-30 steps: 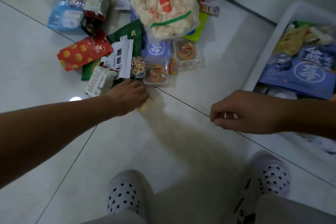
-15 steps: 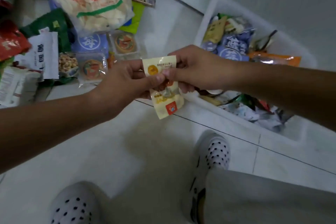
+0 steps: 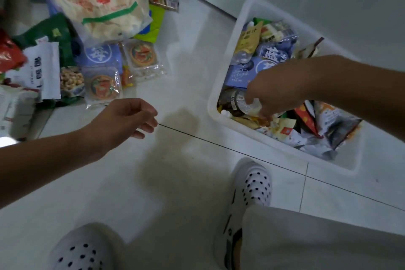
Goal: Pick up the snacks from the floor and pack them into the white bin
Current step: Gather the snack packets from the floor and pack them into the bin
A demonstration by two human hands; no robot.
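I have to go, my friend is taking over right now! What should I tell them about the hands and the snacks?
Left hand: empty, loosely curled, above the floor.
Right hand: down in the white bin, fingers on a yellow packet; grip unclear.
Done: the bin already holds many snacks.
Left: the floor pile, including the big cracker bag, two round cakes in clear wrap, and the peanut pack.

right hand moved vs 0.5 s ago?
Yes. The right hand has gone from the handover point outside the white bin, past its near-left rim, and now reaches down among the packets inside.
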